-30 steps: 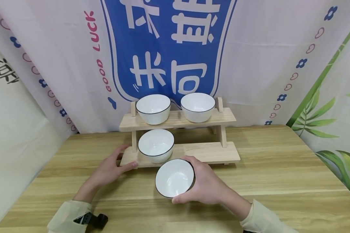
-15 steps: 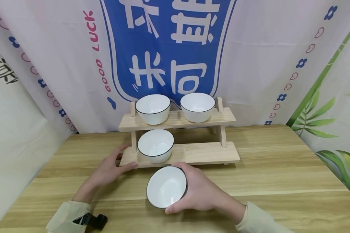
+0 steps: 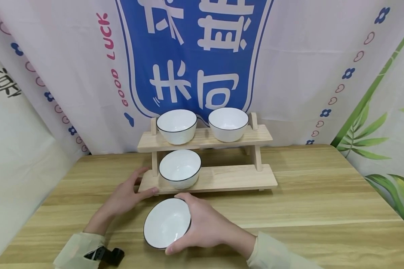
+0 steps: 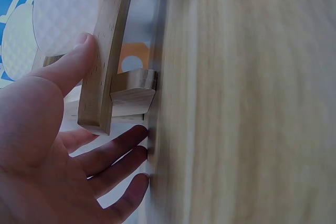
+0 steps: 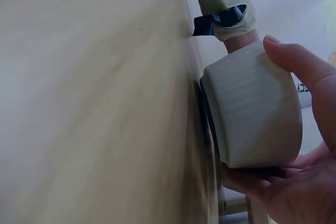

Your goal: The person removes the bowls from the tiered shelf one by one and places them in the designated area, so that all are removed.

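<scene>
My right hand [image 3: 207, 224] grips a white bowl [image 3: 166, 224] with a thin dark rim, thumb at the near side and fingers at the far side. The bowl is tilted, in front of a two-tier wooden display rack [image 3: 235, 177]; its ribbed outer wall [image 5: 257, 108] shows in the right wrist view. My left hand [image 3: 126, 194] holds the left end of the rack's lower board [image 4: 105, 56]. Its thumb lies on the front edge and the index finger goes behind, while the other fingers are spread loosely below. One bowl [image 3: 180, 170] sits on the lower tier's left half.
Two matching bowls stand on the upper tier, the left bowl [image 3: 176, 127] and the right bowl [image 3: 228, 125]. The rack stands on a wood-grain table [image 3: 316, 209]. Behind hangs a printed curtain [image 3: 289, 74]. A black strap device [image 3: 104, 255] is on the left wrist.
My right hand has carried the bowl leftward and toward me, away from the rack's front. My left hand stays at the rack's left end. The other bowls have not moved.
</scene>
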Motion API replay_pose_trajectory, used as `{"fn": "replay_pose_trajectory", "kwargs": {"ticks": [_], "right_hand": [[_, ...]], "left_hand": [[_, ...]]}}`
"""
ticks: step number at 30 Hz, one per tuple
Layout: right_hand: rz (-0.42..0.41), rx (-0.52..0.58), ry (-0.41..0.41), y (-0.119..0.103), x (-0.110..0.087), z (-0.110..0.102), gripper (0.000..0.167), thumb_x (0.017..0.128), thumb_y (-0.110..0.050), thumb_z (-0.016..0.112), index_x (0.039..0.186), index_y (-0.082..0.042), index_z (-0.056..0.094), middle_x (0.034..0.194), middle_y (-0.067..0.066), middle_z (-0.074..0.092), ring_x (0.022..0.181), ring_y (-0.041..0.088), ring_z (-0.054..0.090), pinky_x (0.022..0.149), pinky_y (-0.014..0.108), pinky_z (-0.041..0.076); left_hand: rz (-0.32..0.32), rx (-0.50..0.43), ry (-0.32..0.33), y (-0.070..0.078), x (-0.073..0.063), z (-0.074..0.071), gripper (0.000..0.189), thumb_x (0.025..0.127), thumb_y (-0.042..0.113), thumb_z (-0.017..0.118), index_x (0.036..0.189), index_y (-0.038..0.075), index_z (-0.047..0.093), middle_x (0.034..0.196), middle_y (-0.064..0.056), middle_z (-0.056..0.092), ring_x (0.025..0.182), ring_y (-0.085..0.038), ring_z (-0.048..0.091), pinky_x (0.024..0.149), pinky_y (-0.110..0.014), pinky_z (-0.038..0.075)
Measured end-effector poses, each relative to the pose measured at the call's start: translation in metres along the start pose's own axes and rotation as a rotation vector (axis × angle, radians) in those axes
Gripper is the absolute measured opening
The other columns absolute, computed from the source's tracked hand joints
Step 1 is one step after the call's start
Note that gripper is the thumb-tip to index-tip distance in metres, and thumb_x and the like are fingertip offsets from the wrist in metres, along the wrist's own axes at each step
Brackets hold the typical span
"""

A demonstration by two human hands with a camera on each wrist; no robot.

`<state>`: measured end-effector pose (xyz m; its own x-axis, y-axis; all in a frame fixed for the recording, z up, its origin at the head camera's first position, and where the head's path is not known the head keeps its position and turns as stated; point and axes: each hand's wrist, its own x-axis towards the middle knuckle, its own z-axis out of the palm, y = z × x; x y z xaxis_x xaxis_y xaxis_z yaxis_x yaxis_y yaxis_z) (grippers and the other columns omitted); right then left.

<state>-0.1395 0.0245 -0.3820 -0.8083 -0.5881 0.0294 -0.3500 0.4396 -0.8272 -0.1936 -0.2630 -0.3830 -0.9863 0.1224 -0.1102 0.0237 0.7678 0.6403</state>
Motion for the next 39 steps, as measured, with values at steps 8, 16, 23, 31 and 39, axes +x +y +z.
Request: {"fn": "replay_pose_trajectory", "kwargs": {"ticks": [8, 16, 23, 31, 39], "right_hand": [[0.028, -0.088, -0.044, -0.005, 0.004, 0.001, 0.117, 0.065, -0.050, 0.103, 0.159, -0.015, 0.043, 0.142, -0.004, 0.062, 0.123, 0.007, 0.060, 0.104, 0.029, 0.051], [0.037, -0.092, -0.064, -0.012, -0.001, -0.009, 0.121, 0.069, -0.051, 0.101, 0.165, -0.014, 0.037, 0.155, 0.002, 0.056, 0.139, 0.013, 0.055, 0.116, 0.037, 0.047], [-0.079, 0.050, -0.009, -0.020, -0.006, -0.038, 0.099, 0.078, -0.038, 0.099, 0.159, -0.011, 0.047, 0.148, 0.005, 0.063, 0.134, 0.020, 0.063, 0.115, 0.036, 0.050], [-0.303, 0.029, 0.200, -0.031, -0.011, -0.067, 0.090, 0.078, -0.028, 0.099, 0.153, -0.009, 0.052, 0.145, 0.012, 0.066, 0.134, 0.027, 0.065, 0.116, 0.045, 0.051], [-0.269, -0.008, 0.387, -0.022, -0.007, -0.090, 0.093, 0.074, -0.028, 0.101, 0.152, -0.006, 0.054, 0.151, 0.009, 0.061, 0.142, 0.028, 0.058, 0.121, 0.052, 0.045]], "left_hand": [[0.005, -0.005, 0.007, 0.001, -0.001, 0.001, 0.101, 0.096, 0.061, 0.074, 0.170, 0.017, 0.023, 0.153, -0.036, 0.052, 0.141, -0.051, 0.054, 0.105, -0.064, 0.049], [-0.002, 0.001, 0.003, 0.000, -0.001, 0.001, 0.100, 0.096, 0.061, 0.073, 0.170, 0.017, 0.023, 0.154, -0.036, 0.051, 0.141, -0.052, 0.053, 0.105, -0.065, 0.049], [-0.002, -0.004, 0.005, 0.001, -0.001, 0.001, 0.101, 0.096, 0.061, 0.074, 0.170, 0.015, 0.023, 0.153, -0.035, 0.053, 0.140, -0.050, 0.055, 0.105, -0.062, 0.050], [-0.002, -0.003, 0.003, 0.000, 0.000, 0.000, 0.101, 0.097, 0.062, 0.073, 0.170, 0.016, 0.022, 0.155, -0.037, 0.050, 0.142, -0.052, 0.052, 0.107, -0.066, 0.048], [-0.002, 0.000, 0.003, 0.000, 0.000, 0.000, 0.101, 0.096, 0.062, 0.074, 0.170, 0.016, 0.023, 0.153, -0.036, 0.052, 0.141, -0.051, 0.053, 0.107, -0.065, 0.048]]}}
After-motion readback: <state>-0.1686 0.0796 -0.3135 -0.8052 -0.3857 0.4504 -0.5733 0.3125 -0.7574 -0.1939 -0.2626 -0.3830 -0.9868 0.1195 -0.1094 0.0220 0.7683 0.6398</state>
